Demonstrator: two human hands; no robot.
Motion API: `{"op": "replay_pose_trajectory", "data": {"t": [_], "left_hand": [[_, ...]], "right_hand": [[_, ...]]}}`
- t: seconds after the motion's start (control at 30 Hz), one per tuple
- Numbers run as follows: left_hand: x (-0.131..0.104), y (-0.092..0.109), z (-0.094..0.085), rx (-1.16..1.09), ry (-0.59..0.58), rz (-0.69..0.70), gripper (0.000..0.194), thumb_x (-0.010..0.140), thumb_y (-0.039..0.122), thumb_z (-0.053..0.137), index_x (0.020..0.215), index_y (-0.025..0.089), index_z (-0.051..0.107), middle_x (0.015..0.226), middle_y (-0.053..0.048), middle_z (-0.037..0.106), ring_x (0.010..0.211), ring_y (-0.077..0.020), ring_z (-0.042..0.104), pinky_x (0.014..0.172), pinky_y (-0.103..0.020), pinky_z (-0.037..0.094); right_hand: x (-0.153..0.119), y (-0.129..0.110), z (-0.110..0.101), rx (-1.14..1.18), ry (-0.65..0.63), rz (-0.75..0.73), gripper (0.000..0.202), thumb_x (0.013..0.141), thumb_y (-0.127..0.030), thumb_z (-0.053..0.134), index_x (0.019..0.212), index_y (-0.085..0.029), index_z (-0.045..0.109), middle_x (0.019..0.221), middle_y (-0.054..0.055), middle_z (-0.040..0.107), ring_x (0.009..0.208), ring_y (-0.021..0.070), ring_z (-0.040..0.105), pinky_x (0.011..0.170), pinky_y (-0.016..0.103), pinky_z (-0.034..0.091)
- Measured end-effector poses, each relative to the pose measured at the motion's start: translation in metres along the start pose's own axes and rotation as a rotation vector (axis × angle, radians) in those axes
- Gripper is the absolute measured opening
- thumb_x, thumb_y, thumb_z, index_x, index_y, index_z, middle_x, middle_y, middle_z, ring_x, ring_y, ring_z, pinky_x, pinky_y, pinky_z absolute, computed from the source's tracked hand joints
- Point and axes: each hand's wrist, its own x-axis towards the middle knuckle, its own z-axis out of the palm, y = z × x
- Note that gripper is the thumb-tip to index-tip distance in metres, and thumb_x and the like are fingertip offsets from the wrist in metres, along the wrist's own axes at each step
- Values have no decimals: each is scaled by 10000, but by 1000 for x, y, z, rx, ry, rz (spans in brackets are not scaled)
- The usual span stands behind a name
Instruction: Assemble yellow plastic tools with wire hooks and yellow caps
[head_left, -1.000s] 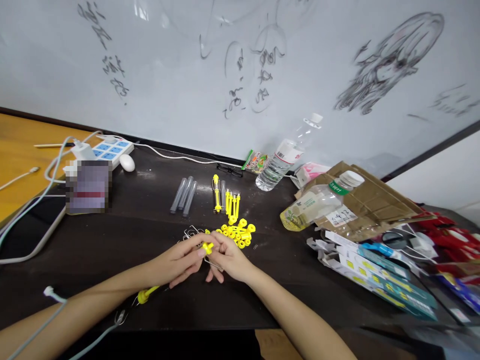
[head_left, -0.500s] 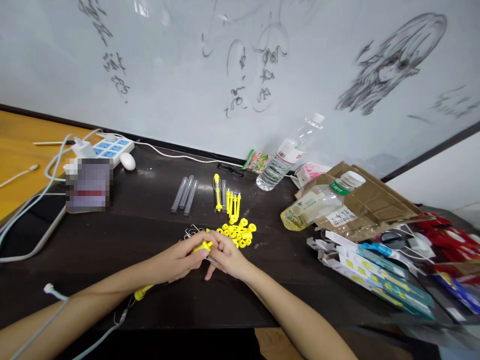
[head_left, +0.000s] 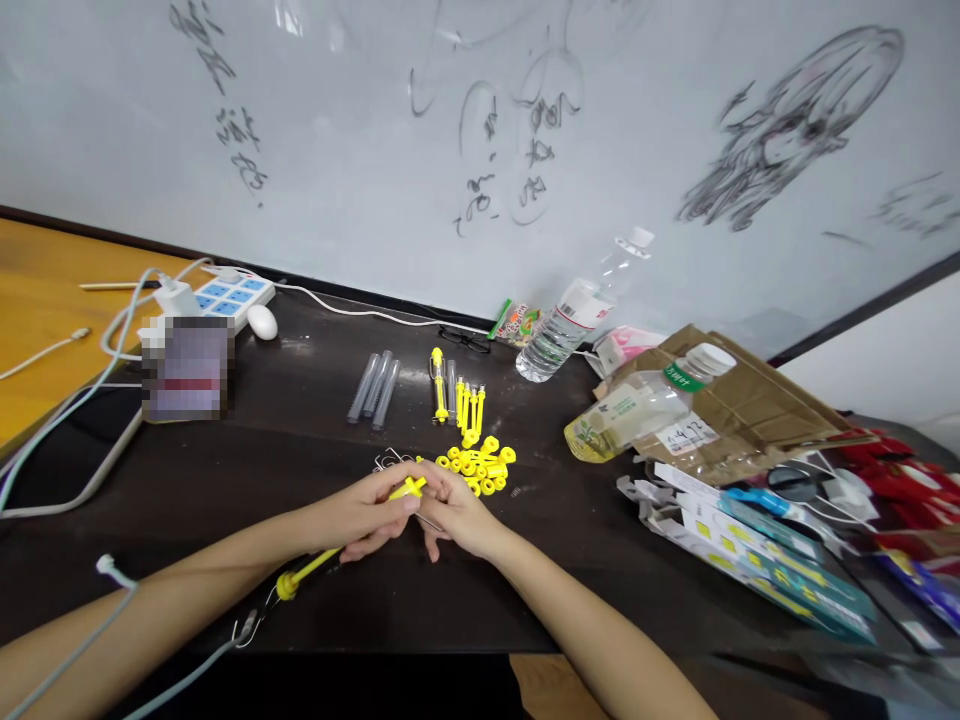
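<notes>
Near the table's front, my left hand (head_left: 371, 515) is closed round a yellow plastic piece (head_left: 409, 489) whose small knob sticks out past the thumb. My right hand (head_left: 461, 515) meets it, fingers bent and pinching a thin metal wire (head_left: 427, 522) against the piece. My fingers hide where the two meet. Beside my left forearm shows a yellow rod (head_left: 315, 567) with a collar and a wire loop at its near end; whether it joins the held piece I cannot tell. Just beyond my hands lie loose yellow caps and rings (head_left: 480, 465) and bent wire hooks (head_left: 390, 460).
Further back lie clear tubes (head_left: 373, 390), an assembled yellow piece (head_left: 439, 385) and several yellow rods (head_left: 471, 408). A water bottle (head_left: 562, 330), a yellowish drink bottle (head_left: 637, 405) and an opened box (head_left: 750, 550) are right. A phone (head_left: 75, 450) and power strip (head_left: 236, 298) are left.
More of the yellow rod now shows beside my left forearm, which has shifted slightly up. Both hands keep nearly the same hold. The whole view has moved a little.
</notes>
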Motion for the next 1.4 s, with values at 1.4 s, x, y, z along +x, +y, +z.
{"op": "replay_pose_trajectory", "data": {"t": [1.4], "left_hand": [[10,-7,0,-79,194,-41,305,928,514,400,1057,238,425,587,104,430,271,-12,296,237,-95,274]], "right_hand": [[5,5,0,153,118,110,278,817,-372,627,808,-226,391,388,-173,286,284,26,188,262,150,428]]}}
